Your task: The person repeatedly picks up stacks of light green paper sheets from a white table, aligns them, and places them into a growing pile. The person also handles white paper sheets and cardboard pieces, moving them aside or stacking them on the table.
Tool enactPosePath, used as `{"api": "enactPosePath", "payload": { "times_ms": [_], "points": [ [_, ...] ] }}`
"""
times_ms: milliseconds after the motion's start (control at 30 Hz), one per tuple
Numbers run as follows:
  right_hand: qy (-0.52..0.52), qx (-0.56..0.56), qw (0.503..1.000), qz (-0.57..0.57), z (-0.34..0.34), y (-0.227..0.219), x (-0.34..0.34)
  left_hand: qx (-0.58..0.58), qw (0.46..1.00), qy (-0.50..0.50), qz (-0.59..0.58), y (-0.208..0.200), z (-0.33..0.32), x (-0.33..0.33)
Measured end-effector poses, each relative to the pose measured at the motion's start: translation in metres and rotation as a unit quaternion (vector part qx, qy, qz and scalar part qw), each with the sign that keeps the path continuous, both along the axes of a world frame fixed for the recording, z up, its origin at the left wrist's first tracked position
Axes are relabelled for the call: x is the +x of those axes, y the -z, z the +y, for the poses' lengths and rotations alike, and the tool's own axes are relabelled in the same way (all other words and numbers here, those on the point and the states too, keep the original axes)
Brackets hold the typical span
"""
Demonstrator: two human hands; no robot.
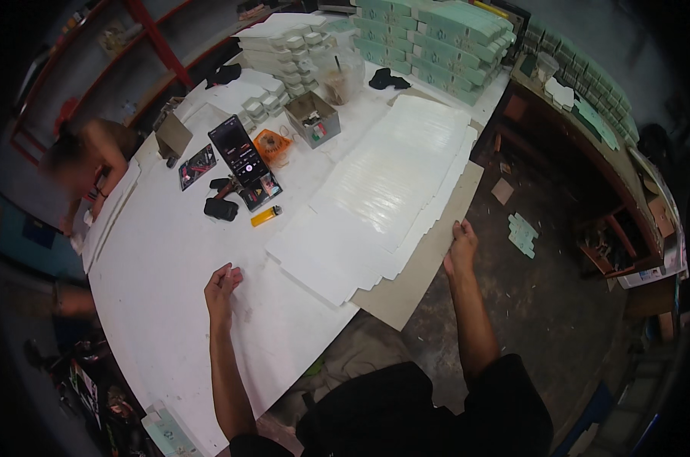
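Observation:
At the right edge of the white table, my right hand (461, 247) grips the border of a grey-brown cardboard sheet (409, 298), thumb on top. Part of that sheet juts out past the table. On it lies a fanned stack of white die-cut card blanks (322, 255), whose upper part has a glossy, wet-looking surface (390, 171). My left hand (221, 289) is over the table, left of the stack and apart from it. Its fingers are curled together in a pinch; whatever they may hold is too small to make out.
A phone (238, 148) on a stand, a yellow lighter (266, 216), an orange item (270, 145) and a grey box (312, 119) stand mid-table. Green cartons (436, 46) are piled behind. Another person (105, 156) works at the left. A wooden desk (589, 152) stands right.

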State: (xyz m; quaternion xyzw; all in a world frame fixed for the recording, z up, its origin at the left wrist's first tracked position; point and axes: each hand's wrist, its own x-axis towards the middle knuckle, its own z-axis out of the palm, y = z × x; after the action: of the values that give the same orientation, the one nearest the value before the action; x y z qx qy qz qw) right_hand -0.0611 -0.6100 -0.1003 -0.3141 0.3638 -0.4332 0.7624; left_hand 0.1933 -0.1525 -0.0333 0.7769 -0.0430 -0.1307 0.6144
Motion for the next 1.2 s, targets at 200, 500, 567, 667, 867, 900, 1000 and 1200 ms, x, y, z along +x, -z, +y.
{"api": "enactPosePath", "payload": {
  "times_ms": [200, 500, 567, 667, 867, 900, 1000, 1200],
  "points": [
    [-0.016, -0.026, 0.999, 0.016, -0.006, 0.005, -0.011, -0.003, 1.000, -0.006, 0.014, 0.003, 0.001, 0.001],
    [-0.012, -0.003, 1.000, 0.008, -0.004, 0.013, -0.016, -0.030, 1.000, -0.007, -0.004, 0.011, 0.008, 0.003],
    [-0.014, -0.005, 1.000, 0.005, -0.009, 0.014, -0.019, -0.043, 0.999, -0.001, -0.008, 0.014, 0.006, 0.002],
    [-0.023, -0.019, 1.000, 0.001, -0.003, 0.004, -0.018, -0.043, 0.999, -0.005, -0.014, 0.014, 0.009, -0.001],
    [-0.021, -0.025, 0.999, 0.002, 0.001, -0.004, -0.015, -0.033, 0.999, -0.012, -0.018, 0.015, 0.009, -0.005],
    [-0.020, -0.026, 0.999, 0.010, -0.002, 0.000, -0.014, -0.034, 0.999, -0.013, -0.019, 0.017, 0.009, -0.004],
    [-0.009, -0.036, 0.999, 0.028, -0.006, 0.001, -0.015, -0.044, 0.999, -0.007, -0.018, 0.021, 0.008, 0.002],
    [-0.031, -0.074, 0.992, 0.099, -0.017, -0.024, -0.039, -0.051, 0.999, 0.001, 0.012, 0.021, 0.008, -0.002]
  ]
}}
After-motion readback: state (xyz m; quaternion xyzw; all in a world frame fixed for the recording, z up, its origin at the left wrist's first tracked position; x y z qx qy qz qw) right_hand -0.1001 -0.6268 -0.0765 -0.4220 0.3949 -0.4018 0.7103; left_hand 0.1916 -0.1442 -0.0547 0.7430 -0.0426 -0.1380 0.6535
